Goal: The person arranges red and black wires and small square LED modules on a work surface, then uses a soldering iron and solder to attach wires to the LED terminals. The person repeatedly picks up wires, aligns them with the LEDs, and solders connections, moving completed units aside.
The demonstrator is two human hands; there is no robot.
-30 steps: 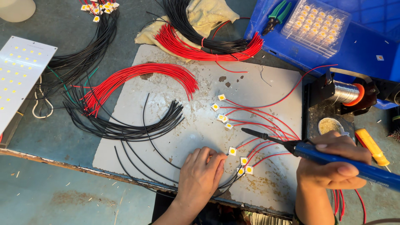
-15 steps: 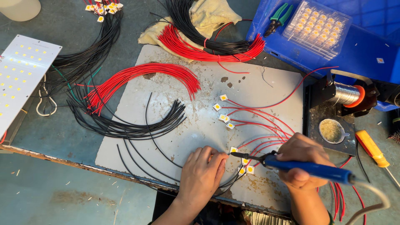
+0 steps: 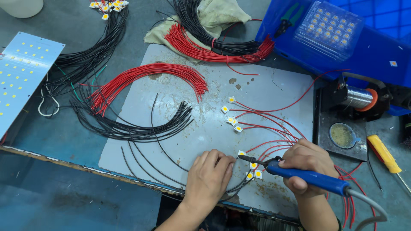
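Nearby, red wires (image 3: 150,79), black wires (image 3: 137,128), solder spool (image 3: 359,97)

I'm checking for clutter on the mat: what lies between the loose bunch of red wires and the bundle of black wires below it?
In the head view, bare grey mat separates the red wires from the black wires, crossed only by one stray black wire.

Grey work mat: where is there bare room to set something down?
Bare: the mat's upper right, between the red wire bundle and solder spool. Crowded: the near edge, with left hand, right hand, soldering iron and small square chips.
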